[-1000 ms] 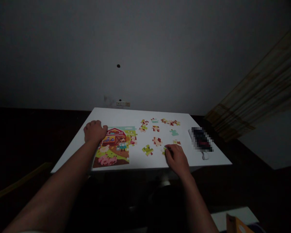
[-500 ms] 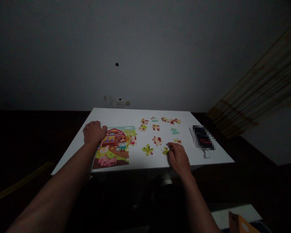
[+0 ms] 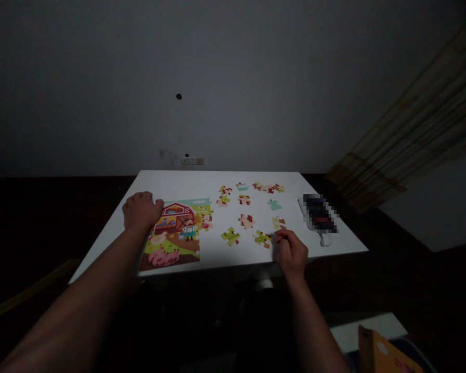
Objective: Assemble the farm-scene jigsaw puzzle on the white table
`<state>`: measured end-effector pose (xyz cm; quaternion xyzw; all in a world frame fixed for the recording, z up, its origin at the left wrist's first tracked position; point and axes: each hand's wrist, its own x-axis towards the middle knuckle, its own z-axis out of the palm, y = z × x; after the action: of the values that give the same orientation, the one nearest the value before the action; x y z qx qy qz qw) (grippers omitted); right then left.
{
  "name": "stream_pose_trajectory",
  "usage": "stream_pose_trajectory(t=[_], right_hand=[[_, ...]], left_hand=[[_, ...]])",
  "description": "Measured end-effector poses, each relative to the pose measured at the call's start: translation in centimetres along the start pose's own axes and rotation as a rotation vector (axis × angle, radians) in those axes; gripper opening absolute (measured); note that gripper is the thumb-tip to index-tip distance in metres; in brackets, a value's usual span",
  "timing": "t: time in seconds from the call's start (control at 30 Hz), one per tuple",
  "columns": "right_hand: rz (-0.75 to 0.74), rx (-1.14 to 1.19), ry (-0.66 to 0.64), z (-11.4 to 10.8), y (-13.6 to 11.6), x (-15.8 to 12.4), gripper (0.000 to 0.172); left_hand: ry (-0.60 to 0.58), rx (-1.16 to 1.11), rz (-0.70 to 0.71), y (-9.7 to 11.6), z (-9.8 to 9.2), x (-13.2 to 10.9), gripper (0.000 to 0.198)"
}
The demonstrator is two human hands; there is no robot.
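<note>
A partly assembled farm puzzle (image 3: 174, 233) with a red barn lies on the left of the white table (image 3: 217, 259). My left hand (image 3: 140, 210) rests on its upper left corner, holding nothing. My right hand (image 3: 292, 251) sits near the table's front edge, fingers curled. Its thumb and forefinger pinch the right edge of a green puzzle piece (image 3: 262, 238) that lies flat on the table. Another green piece (image 3: 230, 236) and a red-and-cream piece (image 3: 246, 221) lie just left of it.
Several more loose pieces (image 3: 267, 188) are scattered toward the table's far right. A blurred-out dark object (image 3: 319, 213) lies at the right edge. A wall socket (image 3: 194, 161) is behind the table. An orange box (image 3: 380, 352) sits low at the right.
My right hand has drawn back to the right, uncovering the green piece it lay over. The view has shifted slightly. My left hand stays on the puzzle corner.
</note>
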<state>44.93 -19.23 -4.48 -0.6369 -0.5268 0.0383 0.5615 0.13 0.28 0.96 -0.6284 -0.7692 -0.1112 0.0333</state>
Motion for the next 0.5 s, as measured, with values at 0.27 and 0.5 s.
stream_pose_trajectory(t=[0.27, 0.5], right_hand=[[0.108, 0.048, 0.027, -0.5, -0.67, 0.06, 0.025], [0.112, 0.013, 0.016, -0.55, -0.59, -0.04, 0.025]], left_hand=[[0.005, -0.014, 0.0, -0.02, 0.07, -0.01, 0.058], [0.005, -0.016, -0.009, -0.04, 0.13, 0.1, 0.056]])
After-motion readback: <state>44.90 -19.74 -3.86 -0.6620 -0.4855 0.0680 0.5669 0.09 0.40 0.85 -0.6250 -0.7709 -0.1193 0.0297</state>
